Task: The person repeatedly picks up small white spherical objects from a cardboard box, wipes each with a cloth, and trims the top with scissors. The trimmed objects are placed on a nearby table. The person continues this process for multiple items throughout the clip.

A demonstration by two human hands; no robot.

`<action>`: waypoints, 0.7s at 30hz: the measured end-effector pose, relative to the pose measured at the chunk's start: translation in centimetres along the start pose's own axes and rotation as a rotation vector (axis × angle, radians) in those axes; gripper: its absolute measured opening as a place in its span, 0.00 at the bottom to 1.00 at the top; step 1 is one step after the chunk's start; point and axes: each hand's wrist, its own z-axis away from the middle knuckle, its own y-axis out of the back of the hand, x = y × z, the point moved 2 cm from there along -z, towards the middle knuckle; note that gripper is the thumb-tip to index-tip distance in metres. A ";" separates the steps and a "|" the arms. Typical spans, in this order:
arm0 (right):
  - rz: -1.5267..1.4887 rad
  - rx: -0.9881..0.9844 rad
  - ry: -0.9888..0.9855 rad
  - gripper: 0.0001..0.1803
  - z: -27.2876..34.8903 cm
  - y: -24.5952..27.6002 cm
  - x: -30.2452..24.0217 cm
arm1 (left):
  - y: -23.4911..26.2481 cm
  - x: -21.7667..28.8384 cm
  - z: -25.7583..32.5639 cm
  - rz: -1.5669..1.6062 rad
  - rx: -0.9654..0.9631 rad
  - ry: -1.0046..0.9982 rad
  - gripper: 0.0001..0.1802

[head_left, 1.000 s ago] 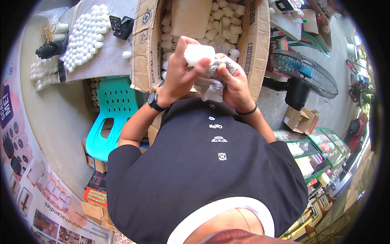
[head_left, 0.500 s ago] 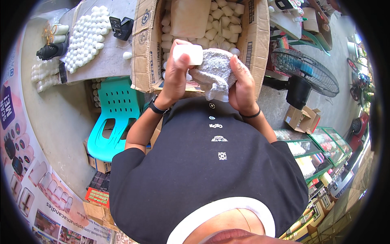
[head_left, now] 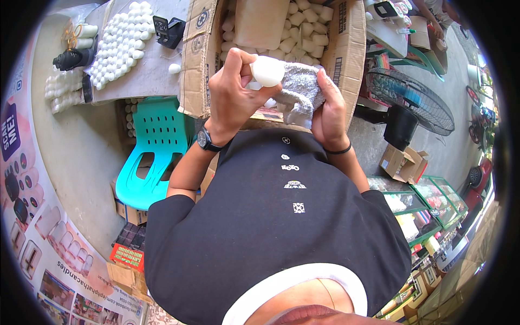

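My left hand grips a short white candle between thumb and fingers, its rounded end facing up. Beside it, my right hand is closed on a grey-white terry cloth, thumb on top. The candle touches the cloth's left edge, and part of the cloth hangs down below. Both hands are over the near side of an open cardboard box, where many similar white candles lie loose around a pale upright panel.
Left of the box, a table carries rows of white candles and a black device. A turquoise chair stands below it. To the right are a black fan, a small carton and green-framed glass cases.
My left hand has turned, so the candle shows more of its rounded end and has shifted right against the cloth. My right hand keeps its hold on the cloth.
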 end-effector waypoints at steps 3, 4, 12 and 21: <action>0.000 0.027 -0.013 0.22 -0.5 0.8 0.5 | 0.2 -0.2 0.1 -0.015 0.016 -0.049 0.24; 0.009 0.030 -0.023 0.24 -0.8 1.3 0.7 | 0.2 -0.3 0.2 -0.015 0.016 -0.038 0.24; 0.027 0.038 -0.024 0.27 -1.4 1.2 1.0 | 0.3 -0.6 0.4 -0.001 0.018 0.001 0.27; 0.205 -0.006 0.157 0.25 0.1 0.0 -0.3 | 0.1 -0.7 0.1 0.009 0.039 -0.016 0.24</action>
